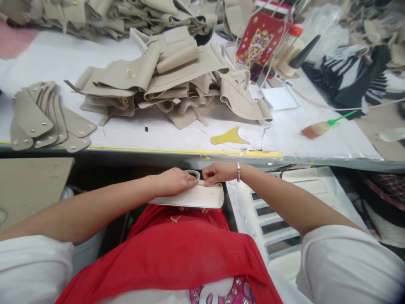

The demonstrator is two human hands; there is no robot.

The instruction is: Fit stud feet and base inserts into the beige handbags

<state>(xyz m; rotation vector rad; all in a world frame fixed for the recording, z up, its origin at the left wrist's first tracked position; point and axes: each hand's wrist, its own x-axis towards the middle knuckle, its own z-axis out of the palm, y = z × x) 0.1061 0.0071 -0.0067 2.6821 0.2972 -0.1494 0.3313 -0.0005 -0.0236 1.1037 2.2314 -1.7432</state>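
A cluttered workroom holds a white-covered table (pixel 177 137), with yellow tape (pixel 253 153) along part of its near edge. Just in front of the middle of that edge, over the person's lap, is a cream bag (pixel 190 200), its smooth side facing up. The left hand (pixel 175 182) holds it from above, fingers bent over the top edge; the right hand (pixel 218 173), below a bracelet (pixel 238 172), is narrowed on the same edge with the thumb on the bag, its other fingertips hidden. Between the hands stands a pale handle (pixel 193 171). A red apron (pixel 177 261) lies beneath; to the right is a slatted white frame (pixel 238 207), to the left a beige cabinet (pixel 31 190). On the table, a yellow piece (pixel 230 136) lies near the near edge, right of the middle, with a beige pile (pixel 177 76) behind it. Grey-beige flaps (pixel 31 109) overlap at the near left corner. Toward the right edge lie a green-tipped bottle (pixel 316 128) and, farther back, black strips (pixel 373 71). A red card (pixel 261 36) leans behind a white pad (pixel 281 99), and another beige heap (pixel 110 17) lines the far edge.
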